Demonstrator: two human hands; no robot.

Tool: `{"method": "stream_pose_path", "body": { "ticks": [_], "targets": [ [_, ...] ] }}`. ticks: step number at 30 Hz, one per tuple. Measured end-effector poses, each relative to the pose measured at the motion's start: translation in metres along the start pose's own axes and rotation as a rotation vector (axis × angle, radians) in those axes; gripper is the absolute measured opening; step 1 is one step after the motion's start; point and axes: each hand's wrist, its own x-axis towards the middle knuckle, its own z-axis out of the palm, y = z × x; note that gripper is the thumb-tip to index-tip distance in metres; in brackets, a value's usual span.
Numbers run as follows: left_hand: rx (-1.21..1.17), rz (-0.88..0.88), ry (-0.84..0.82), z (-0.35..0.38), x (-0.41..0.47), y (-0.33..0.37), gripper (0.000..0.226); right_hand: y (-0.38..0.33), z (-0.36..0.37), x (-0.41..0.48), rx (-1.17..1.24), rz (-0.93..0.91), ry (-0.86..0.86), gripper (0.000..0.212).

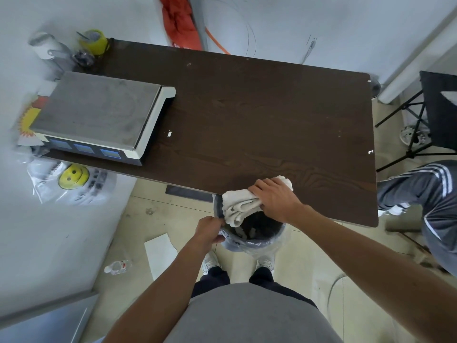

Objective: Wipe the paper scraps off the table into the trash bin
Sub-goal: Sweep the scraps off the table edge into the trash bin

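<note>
A dark wooden table (247,115) fills the middle of the head view. At its near edge my right hand (274,198) grips a folded white cloth (238,205), which hangs over the edge above the trash bin (252,240). The bin is grey with a clear plastic liner and stands on the floor under the table's edge, with paper scraps inside. My left hand (210,230) holds the bin's left rim. One small white paper scrap (169,133) lies on the table beside the scale. Another scrap (370,152) sits at the table's right edge.
A weighing scale (99,115) occupies the table's left end, with a yellow tape roll (95,42) behind it. Another person's leg (425,191) is at the right beside a black folding stand (418,125). A bottle (117,266) and white paper (160,253) lie on the floor.
</note>
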Motion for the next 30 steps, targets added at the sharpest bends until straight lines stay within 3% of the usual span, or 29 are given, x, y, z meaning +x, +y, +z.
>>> {"method": "stream_pose_path", "body": {
  "ticks": [5, 10, 20, 26, 30],
  "targets": [
    [0.003, -0.008, -0.005, -0.001, -0.003, -0.004, 0.026, 0.012, -0.002, -0.008, 0.005, 0.090, 0.060, 0.053],
    [0.021, -0.005, 0.022, 0.000, -0.004, -0.004, 0.018, 0.027, -0.019, -0.008, 0.104, 0.309, 0.145, 0.047],
    [0.007, -0.006, -0.001, 0.006, -0.004, 0.000, 0.019, 0.012, -0.003, -0.016, 0.192, 0.299, -0.075, 0.050],
    [0.034, -0.012, -0.019, 0.010, -0.004, 0.000, 0.024, 0.007, -0.021, -0.010, 0.172, 0.296, 0.184, 0.053],
    [0.033, -0.010, -0.016, 0.012, -0.007, -0.001, 0.016, -0.004, 0.005, -0.023, 0.169, 0.255, 0.023, 0.054]
  ]
}}
